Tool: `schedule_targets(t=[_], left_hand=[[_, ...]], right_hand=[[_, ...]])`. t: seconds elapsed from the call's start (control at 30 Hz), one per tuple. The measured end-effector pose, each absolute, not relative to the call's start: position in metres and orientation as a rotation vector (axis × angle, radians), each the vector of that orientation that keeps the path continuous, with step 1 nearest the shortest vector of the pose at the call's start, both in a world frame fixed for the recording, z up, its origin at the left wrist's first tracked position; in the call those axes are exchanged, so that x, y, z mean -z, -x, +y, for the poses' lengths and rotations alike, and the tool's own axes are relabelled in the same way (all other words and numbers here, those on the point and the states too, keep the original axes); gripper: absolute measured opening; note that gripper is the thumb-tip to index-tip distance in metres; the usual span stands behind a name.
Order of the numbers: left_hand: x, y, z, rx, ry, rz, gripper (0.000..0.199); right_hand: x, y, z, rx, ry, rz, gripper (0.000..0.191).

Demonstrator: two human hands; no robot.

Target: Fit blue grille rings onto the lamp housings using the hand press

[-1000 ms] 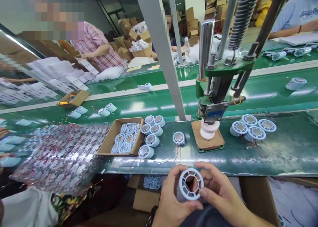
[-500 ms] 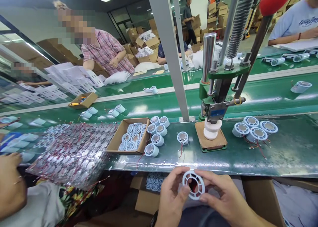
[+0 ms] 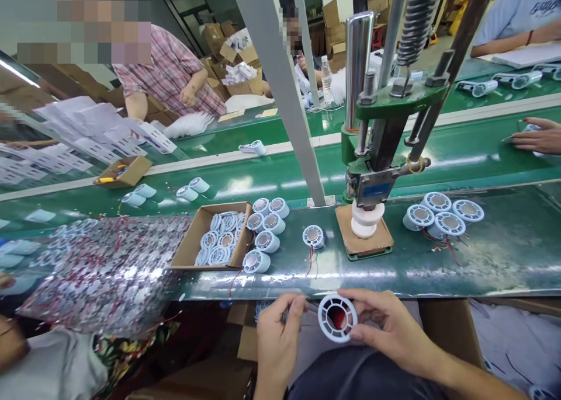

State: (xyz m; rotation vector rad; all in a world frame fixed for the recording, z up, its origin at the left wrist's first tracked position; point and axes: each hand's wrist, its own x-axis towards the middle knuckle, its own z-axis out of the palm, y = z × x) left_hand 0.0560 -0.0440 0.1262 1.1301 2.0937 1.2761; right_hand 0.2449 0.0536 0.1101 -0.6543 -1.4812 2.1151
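My right hand grips a light blue slotted ring part by its right side, above my lap; something red shows through its centre. Left of the part, my left hand has thumb and forefinger pinched together, apart from the ring; what lies between them is too small to name. Beyond my hands a single round blue unit with red wires sits on the green bench. A hand press with a white round head stands behind, over a brown pad.
A cardboard box of rings stands left, beside several blue units. More units sit right of the press. Bagged metal parts lie far left. Another person's hand reaches in at right.
My left hand has let go of the ring part and moved left, fingers pinched. My right hand still holds the ring. Another person's hand has appeared at the right over a blue unit.
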Motion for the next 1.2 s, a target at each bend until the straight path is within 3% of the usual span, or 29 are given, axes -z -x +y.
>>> schedule_targets(t=[0.1,0.17,0.37,0.53,0.9,1.2], left_hand=[[-0.123,-0.058,-0.041,-1.467,-1.064,1.980,0.024],[-0.122,-0.060,-0.042,-1.527,-1.120,1.816,0.042],[-0.117,-0.064,-0.049,-1.152,-1.505,1.713,0.079],[-0.109,-0.071,-0.049,-1.186,-1.483,1.798,0.066],[-0.114,-0.077,-0.054,-1.251,-1.216,1.739,0.079],[-0.116,-0.078,-0.053,-1.261,-1.187,1.752,0.079]], right_hand=[[-0.103,-0.241,0.054,-2.237,0.656,-1.252,0.050],[-0.100,-0.240,0.055,-2.252,0.671,-1.172,0.054],[-0.104,-0.240,0.056,-2.225,0.674,-1.164,0.051],[-0.108,-0.239,0.055,-2.228,0.633,-1.144,0.045],[-0.103,-0.231,0.055,-2.399,0.552,-0.996,0.054],[-0.106,-0.225,0.052,-2.520,0.445,-0.779,0.051]])
